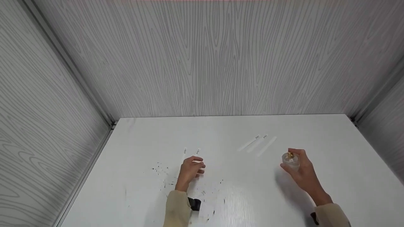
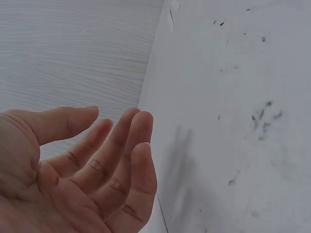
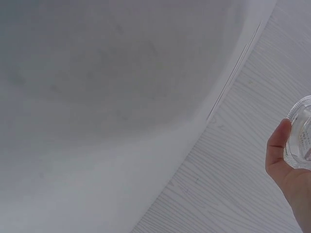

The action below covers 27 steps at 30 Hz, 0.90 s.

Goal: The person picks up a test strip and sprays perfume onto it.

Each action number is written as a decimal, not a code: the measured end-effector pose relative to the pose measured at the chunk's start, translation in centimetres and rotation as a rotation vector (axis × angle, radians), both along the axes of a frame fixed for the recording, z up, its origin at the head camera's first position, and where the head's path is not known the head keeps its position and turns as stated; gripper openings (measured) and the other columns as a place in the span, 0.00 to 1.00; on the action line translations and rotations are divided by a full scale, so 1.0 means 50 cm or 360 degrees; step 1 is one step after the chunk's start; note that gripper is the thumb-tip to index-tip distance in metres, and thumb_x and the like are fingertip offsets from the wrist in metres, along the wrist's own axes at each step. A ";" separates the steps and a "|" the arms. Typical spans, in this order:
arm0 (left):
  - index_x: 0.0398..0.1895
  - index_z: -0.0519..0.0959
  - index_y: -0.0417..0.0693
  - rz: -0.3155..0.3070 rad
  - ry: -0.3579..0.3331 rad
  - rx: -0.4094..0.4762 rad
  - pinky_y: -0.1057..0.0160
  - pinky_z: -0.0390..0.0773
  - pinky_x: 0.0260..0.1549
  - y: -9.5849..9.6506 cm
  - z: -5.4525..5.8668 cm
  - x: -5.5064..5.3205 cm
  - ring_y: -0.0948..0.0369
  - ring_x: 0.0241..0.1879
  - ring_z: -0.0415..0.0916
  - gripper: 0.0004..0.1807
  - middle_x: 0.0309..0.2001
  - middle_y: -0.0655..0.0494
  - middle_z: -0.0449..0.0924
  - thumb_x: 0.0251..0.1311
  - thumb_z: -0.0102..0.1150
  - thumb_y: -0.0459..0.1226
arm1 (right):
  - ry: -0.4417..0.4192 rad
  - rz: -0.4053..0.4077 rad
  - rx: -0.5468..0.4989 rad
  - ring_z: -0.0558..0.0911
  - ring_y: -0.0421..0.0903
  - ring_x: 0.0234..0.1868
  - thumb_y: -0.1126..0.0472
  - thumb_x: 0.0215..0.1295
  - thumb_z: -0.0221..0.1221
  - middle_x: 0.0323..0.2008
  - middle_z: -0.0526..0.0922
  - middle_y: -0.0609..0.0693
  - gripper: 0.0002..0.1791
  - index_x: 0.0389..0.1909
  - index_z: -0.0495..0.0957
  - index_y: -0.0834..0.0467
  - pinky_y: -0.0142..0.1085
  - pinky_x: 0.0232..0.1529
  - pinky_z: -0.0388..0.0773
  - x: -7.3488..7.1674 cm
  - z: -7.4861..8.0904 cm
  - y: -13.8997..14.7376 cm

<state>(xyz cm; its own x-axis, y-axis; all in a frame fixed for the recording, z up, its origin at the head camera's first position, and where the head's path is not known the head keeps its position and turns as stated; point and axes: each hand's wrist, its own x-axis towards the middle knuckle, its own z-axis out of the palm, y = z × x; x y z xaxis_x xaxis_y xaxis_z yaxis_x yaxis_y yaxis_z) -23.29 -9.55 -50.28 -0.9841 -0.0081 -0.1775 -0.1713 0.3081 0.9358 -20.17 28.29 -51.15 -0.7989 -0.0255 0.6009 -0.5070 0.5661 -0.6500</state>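
My right hand (image 1: pixel 305 175) grips a clear glass perfume bottle (image 1: pixel 290 161) with a gold spray neck, held above the right side of the white table. In the right wrist view, a finger and part of the bottle (image 3: pixel 302 138) show at the right edge. My left hand (image 1: pixel 190 171) hovers over the table with fingers loosely bent and nothing in them; its palm (image 2: pixel 43 189) faces up in the left wrist view. Just beyond it lie two narrow white paper strips (image 1: pixel 185 152) with small dark print at their tips, partly hidden by the hand.
Three more white strips (image 1: pixel 257 145) lie side by side, slanted, between the hands and farther back. Dark specks and smudges (image 1: pixel 162 168) mark the table (image 1: pixel 151 132) around the left hand. Wood-grain panels (image 1: pixel 202 60) rise at the back and both sides.
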 end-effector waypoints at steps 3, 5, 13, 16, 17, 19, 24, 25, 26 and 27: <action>0.53 0.78 0.33 0.0025 -0.0002 -0.0025 0.62 0.82 0.32 -0.014 0.002 0.000 0.57 0.33 0.85 0.14 0.38 0.48 0.87 0.68 0.57 0.31 | -0.0009 -0.0009 -0.0002 0.66 0.24 0.56 0.79 0.54 0.68 0.54 0.77 0.70 0.29 0.56 0.67 0.74 0.16 0.56 0.58 0.000 0.000 0.000; 0.53 0.78 0.33 0.0044 -0.0005 -0.0029 0.62 0.81 0.32 -0.023 0.002 0.000 0.57 0.33 0.85 0.14 0.38 0.48 0.87 0.68 0.58 0.30 | -0.0021 -0.0015 -0.0001 0.65 0.23 0.57 0.79 0.54 0.68 0.54 0.77 0.71 0.29 0.56 0.67 0.73 0.16 0.56 0.58 0.000 0.000 0.000; 0.52 0.79 0.31 0.0151 0.0020 -0.0089 0.61 0.80 0.32 -0.057 -0.004 -0.002 0.56 0.33 0.84 0.13 0.39 0.44 0.86 0.66 0.59 0.29 | -0.0063 -0.0016 -0.0011 0.64 0.22 0.58 0.78 0.55 0.68 0.56 0.76 0.71 0.29 0.56 0.67 0.73 0.17 0.56 0.57 0.002 0.004 -0.001; 0.51 0.79 0.31 0.0196 0.0020 -0.0150 0.62 0.80 0.31 -0.066 -0.007 -0.006 0.56 0.32 0.83 0.13 0.38 0.44 0.85 0.65 0.59 0.29 | -0.0068 -0.0007 -0.0006 0.63 0.22 0.59 0.79 0.55 0.68 0.57 0.75 0.71 0.29 0.56 0.66 0.73 0.18 0.58 0.56 0.001 0.005 -0.001; 0.51 0.80 0.32 0.0211 0.0010 -0.0168 0.62 0.79 0.31 -0.069 -0.008 -0.008 0.56 0.31 0.83 0.13 0.38 0.45 0.85 0.65 0.59 0.29 | -0.0068 -0.0004 -0.0009 0.62 0.22 0.59 0.79 0.55 0.68 0.57 0.75 0.71 0.29 0.56 0.66 0.73 0.18 0.58 0.55 0.001 0.005 -0.001; 0.51 0.80 0.32 0.0224 0.0003 -0.0209 0.63 0.79 0.30 -0.073 -0.009 -0.011 0.57 0.30 0.82 0.13 0.37 0.45 0.85 0.64 0.60 0.28 | -0.0059 0.0000 -0.0011 0.63 0.22 0.59 0.79 0.55 0.68 0.57 0.75 0.71 0.29 0.56 0.66 0.73 0.17 0.58 0.56 0.001 0.005 -0.002; 0.50 0.81 0.33 0.0257 -0.0007 -0.0335 0.60 0.79 0.32 -0.078 -0.010 -0.020 0.57 0.30 0.81 0.13 0.34 0.48 0.85 0.63 0.61 0.28 | -0.0041 0.0014 -0.0025 0.64 0.22 0.58 0.80 0.54 0.68 0.56 0.76 0.71 0.29 0.55 0.66 0.73 0.17 0.57 0.57 0.000 0.004 -0.005; 0.49 0.81 0.34 0.0265 -0.0012 -0.0365 0.59 0.79 0.32 -0.078 -0.011 -0.023 0.57 0.30 0.81 0.13 0.33 0.48 0.84 0.62 0.61 0.28 | -0.0037 0.0015 -0.0026 0.64 0.22 0.58 0.80 0.54 0.68 0.56 0.76 0.71 0.29 0.55 0.66 0.73 0.17 0.57 0.57 0.000 0.004 -0.006; 0.49 0.82 0.34 0.0275 -0.0019 -0.0395 0.59 0.79 0.32 -0.078 -0.011 -0.025 0.57 0.30 0.80 0.13 0.33 0.48 0.84 0.62 0.62 0.28 | -0.0033 0.0015 -0.0023 0.64 0.22 0.58 0.80 0.53 0.68 0.56 0.76 0.71 0.29 0.55 0.66 0.73 0.16 0.57 0.57 -0.001 0.003 -0.006; 0.49 0.82 0.35 0.0285 -0.0027 -0.0424 0.58 0.78 0.33 -0.078 -0.011 -0.027 0.57 0.30 0.79 0.13 0.32 0.49 0.84 0.61 0.63 0.29 | -0.0028 0.0016 -0.0022 0.64 0.22 0.58 0.80 0.53 0.68 0.56 0.76 0.71 0.29 0.55 0.67 0.73 0.17 0.57 0.57 -0.001 0.003 -0.007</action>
<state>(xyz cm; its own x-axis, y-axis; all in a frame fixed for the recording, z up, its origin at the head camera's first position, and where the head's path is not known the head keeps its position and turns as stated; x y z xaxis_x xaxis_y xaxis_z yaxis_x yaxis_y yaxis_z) -24.62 -13.47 -50.84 -0.9597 -0.2293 -0.1623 -0.2599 0.5054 0.8228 -20.22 27.94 -51.01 -0.8090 -0.0255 0.5873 -0.5011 0.5521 -0.6664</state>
